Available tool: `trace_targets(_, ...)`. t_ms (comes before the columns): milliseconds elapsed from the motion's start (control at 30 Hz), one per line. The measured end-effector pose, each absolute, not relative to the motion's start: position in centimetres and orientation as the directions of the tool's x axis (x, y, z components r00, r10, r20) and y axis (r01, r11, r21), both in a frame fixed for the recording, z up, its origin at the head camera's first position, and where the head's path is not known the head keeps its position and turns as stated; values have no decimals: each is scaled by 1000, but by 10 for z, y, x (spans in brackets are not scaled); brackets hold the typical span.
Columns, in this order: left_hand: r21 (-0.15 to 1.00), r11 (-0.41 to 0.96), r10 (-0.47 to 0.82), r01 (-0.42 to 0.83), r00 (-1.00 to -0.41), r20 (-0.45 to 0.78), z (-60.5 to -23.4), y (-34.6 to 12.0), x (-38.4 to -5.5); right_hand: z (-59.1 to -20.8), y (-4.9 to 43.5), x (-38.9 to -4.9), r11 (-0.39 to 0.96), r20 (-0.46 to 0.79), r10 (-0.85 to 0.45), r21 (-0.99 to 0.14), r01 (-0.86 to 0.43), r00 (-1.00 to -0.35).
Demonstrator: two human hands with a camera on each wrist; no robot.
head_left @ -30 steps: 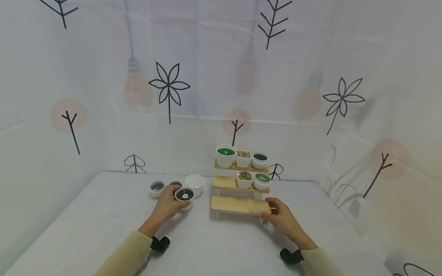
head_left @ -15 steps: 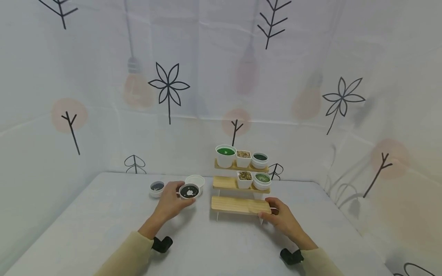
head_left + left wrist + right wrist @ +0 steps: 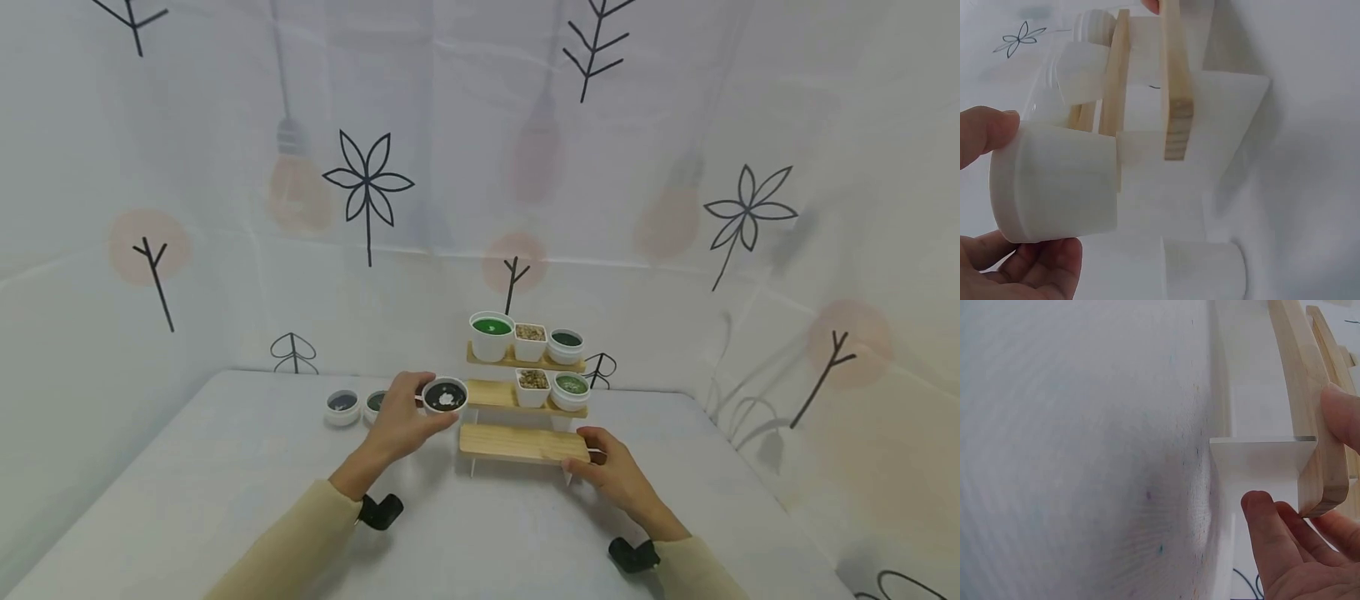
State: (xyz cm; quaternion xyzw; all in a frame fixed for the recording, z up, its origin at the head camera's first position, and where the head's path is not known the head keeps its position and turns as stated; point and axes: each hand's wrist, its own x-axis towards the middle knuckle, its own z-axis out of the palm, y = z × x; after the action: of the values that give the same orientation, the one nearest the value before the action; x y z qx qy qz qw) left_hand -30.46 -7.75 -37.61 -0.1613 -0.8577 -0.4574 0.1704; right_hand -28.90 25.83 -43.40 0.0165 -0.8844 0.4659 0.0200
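My left hand (image 3: pixel 401 421) holds a round white cup (image 3: pixel 446 396) by its sides. The cup has a dark filling with a pale mark on top. It hangs in the air at the left end of a three-tier wooden display stand (image 3: pixel 491 393), level with the middle tier. In the left wrist view, thumb and fingers pinch the cup (image 3: pixel 1066 181) near its rim. My right hand (image 3: pixel 618 479) grips the right end of the lowest board (image 3: pixel 517 443). The right wrist view shows its fingers around the board's end (image 3: pixel 1322 494), beside a white leg (image 3: pixel 1260 453).
On the top tier stand a green-filled cup (image 3: pixel 491 337), a square cup (image 3: pixel 530 342) and a dark-filled bowl (image 3: pixel 566 347). The middle tier bears a square cup (image 3: pixel 532 388) and a green-topped bowl (image 3: pixel 570 392). Two small bowls (image 3: pixel 342 408) sit on the table, left.
My left hand has lifted the cup off to the right and away from me, toward the stand. A small bowl has come into view behind it; the white tub is now covered. My right hand stays.
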Motion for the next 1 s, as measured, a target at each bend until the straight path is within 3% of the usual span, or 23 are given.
trace_targets(400,701,520,179,488,-865,469,-358,-50,-315,-436,258,-288,540,58,-26,-839,-63,-998)
trace_targets(667,708,422,172,566,-817,550,-356,-37,-324,-434,261,-289,541,58,-24,-839,-62,-998)
trace_targets(1000,764,335,128,552,-829,544,-365,-20,-336,-435,260,-289,538,55,-18,-841,-56,-998)
